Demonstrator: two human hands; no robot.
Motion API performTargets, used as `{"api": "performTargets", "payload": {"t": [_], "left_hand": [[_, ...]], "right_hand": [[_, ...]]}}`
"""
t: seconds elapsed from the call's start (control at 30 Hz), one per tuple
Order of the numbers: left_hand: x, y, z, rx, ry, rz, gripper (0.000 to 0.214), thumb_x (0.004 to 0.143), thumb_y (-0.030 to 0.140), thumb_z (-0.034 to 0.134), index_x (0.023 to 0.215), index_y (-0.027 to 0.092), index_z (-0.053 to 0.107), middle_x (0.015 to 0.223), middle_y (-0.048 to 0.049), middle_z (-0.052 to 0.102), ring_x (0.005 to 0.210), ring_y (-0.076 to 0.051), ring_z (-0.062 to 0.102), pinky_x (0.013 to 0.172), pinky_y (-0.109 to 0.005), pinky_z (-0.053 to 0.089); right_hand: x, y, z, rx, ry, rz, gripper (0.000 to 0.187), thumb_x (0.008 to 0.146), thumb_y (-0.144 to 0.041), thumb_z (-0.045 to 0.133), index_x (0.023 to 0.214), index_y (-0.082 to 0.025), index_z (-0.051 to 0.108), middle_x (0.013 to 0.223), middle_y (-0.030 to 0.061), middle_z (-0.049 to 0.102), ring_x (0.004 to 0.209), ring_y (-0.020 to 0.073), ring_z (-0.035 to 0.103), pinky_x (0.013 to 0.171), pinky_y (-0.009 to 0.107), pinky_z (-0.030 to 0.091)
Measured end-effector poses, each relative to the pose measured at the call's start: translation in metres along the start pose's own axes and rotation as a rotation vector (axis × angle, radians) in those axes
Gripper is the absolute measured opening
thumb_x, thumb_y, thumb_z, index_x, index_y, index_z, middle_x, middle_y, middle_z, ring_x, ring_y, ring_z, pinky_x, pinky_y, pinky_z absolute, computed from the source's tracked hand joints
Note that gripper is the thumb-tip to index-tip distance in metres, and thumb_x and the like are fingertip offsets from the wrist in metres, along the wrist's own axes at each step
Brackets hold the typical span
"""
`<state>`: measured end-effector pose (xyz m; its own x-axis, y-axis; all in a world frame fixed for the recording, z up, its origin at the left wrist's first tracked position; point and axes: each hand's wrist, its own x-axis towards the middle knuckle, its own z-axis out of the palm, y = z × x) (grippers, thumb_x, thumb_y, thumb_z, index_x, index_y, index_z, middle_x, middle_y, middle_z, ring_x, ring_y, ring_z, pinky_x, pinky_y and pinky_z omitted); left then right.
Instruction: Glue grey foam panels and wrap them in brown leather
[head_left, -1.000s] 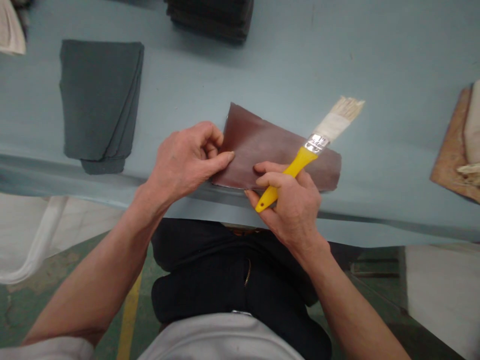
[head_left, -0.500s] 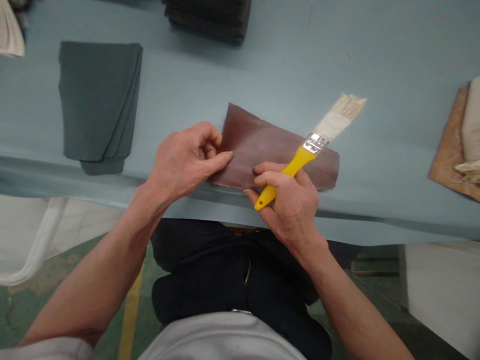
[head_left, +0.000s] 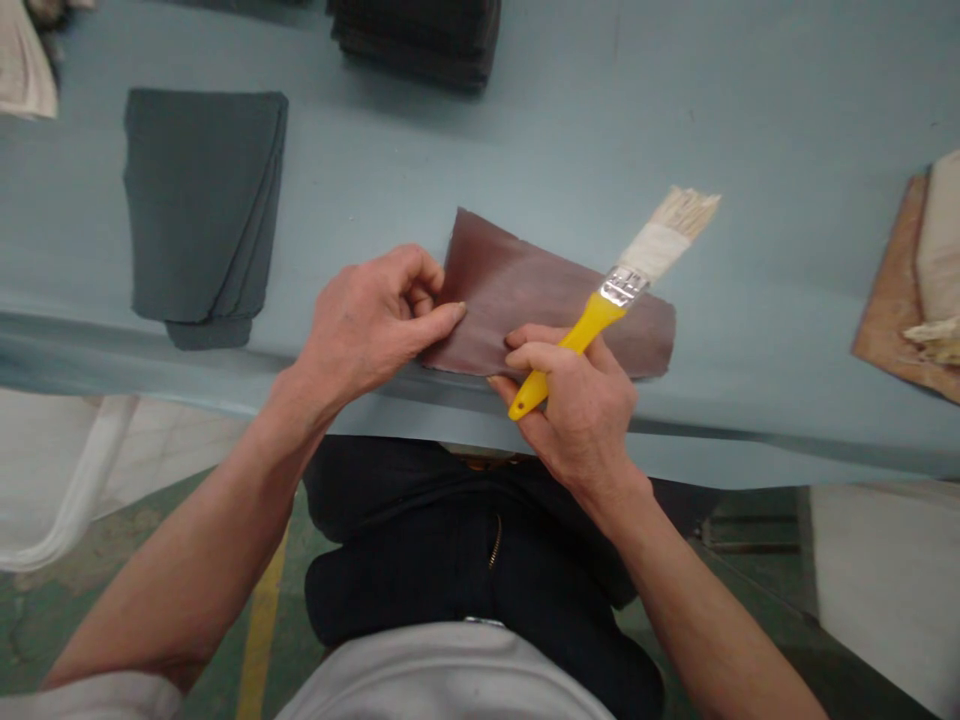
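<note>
Centrally, one brown sheet over bench, left hand — grip pinching sheet's left edge; right hand — grip clasping yellow-handled brush

Sheet on table; brush over it; overlapping pieces left, board right, stack behind.

The brown sheet is smooth, leather-like, softly shining. The brush has a glossy plastic handle, shiny metal ferrule, matt white wrap and rough bristles. The dark green pieces are matt, the worktop smooth; the brown board, cut off at the view's edge, may be wood.
</note>
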<state>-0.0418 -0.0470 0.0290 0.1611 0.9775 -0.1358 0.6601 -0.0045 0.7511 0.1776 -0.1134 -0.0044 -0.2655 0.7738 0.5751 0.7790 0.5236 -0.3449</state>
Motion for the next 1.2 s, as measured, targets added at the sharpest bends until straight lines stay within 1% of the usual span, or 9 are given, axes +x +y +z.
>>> {"api": "performTargets", "payload": {"t": [0.17,0.33,0.57,0.63,0.73,0.83,1.0,1.2], "left_hand": [[-0.0002,-0.0005,0.0006,0.014,0.002,-0.004,0.026,0.081,0.046,0.074,0.086,0.025,0.06,0.068,0.0032,0.061,0.061,-0.015,0.05,0.056,-0.032,0.033],[-0.0007,-0.0015,0.0005,0.014,0.004,0.006,0.026,0.082,0.048,0.074,0.087,0.025,0.061,0.069,0.0028,0.061,0.061,-0.015,0.049,0.056,-0.032,0.033],[-0.0007,-0.0011,0.0004,0.002,0.003,0.009,0.029,0.082,0.05,0.075,0.085,0.026,0.059,0.067,0.0027,0.058,0.061,-0.016,0.049,0.055,-0.033,0.032],[-0.0003,-0.002,0.0006,0.0,0.004,0.011,0.029,0.082,0.05,0.075,0.085,0.026,0.059,0.067,0.0027,0.058,0.061,-0.016,0.049,0.054,-0.033,0.032],[0.0005,-0.0038,0.0009,-0.002,0.001,0.009,0.03,0.082,0.051,0.076,0.086,0.026,0.059,0.068,0.0027,0.06,0.06,-0.015,0.048,0.054,-0.033,0.032],[0.001,-0.0048,0.0013,-0.013,-0.005,0.003,0.031,0.083,0.051,0.077,0.086,0.026,0.059,0.069,0.0026,0.06,0.06,-0.015,0.048,0.053,-0.033,0.032],[0.0005,-0.0025,0.0017,-0.012,-0.003,-0.006,0.028,0.082,0.048,0.076,0.085,0.026,0.059,0.069,0.0023,0.06,0.06,-0.016,0.048,0.054,-0.034,0.031],[-0.0006,0.0002,0.0008,-0.003,-0.003,-0.004,0.026,0.082,0.047,0.075,0.086,0.026,0.06,0.069,0.002,0.061,0.061,-0.016,0.049,0.055,-0.034,0.033]], "right_hand": [[0.0,0.0011,0.001,0.004,0.009,-0.02,0.027,0.094,-0.013,0.074,0.108,-0.026,0.054,0.109,0.0014,0.081,0.098,0.0229,0.075,0.084,0.034,0.056],[-0.0012,0.0013,0.0031,0.042,0.031,-0.016,0.024,0.094,-0.013,0.072,0.108,-0.026,0.056,0.11,0.0025,0.081,0.101,0.0222,0.075,0.088,0.034,0.056],[-0.0013,0.0037,-0.0048,0.129,-0.038,0.009,0.022,0.094,-0.023,0.073,0.111,-0.026,0.059,0.115,0.0047,0.081,0.103,0.0243,0.075,0.091,0.038,0.057],[0.0002,0.0047,-0.0051,0.138,-0.027,0.015,0.021,0.094,-0.021,0.071,0.111,-0.026,0.059,0.113,0.0035,0.081,0.1,0.0227,0.075,0.089,0.035,0.057],[0.0034,0.0052,-0.0026,0.073,0.024,0.051,0.013,0.097,-0.018,0.066,0.107,-0.026,0.062,0.102,0.0011,0.082,0.09,0.0206,0.074,0.081,0.032,0.055],[0.0057,0.0048,0.0,0.002,0.035,0.074,0.011,0.097,-0.017,0.065,0.103,-0.026,0.064,0.095,0.0005,0.08,0.083,0.0216,0.071,0.076,0.034,0.052],[0.0051,0.0042,0.0004,0.018,0.006,0.054,0.013,0.096,-0.015,0.066,0.103,-0.025,0.062,0.1,0.0012,0.08,0.089,0.0226,0.072,0.079,0.035,0.052],[0.0043,0.0047,-0.0007,0.084,-0.012,0.047,0.019,0.094,-0.015,0.068,0.106,-0.025,0.059,0.106,0.0029,0.081,0.098,0.025,0.075,0.088,0.039,0.054]]}}
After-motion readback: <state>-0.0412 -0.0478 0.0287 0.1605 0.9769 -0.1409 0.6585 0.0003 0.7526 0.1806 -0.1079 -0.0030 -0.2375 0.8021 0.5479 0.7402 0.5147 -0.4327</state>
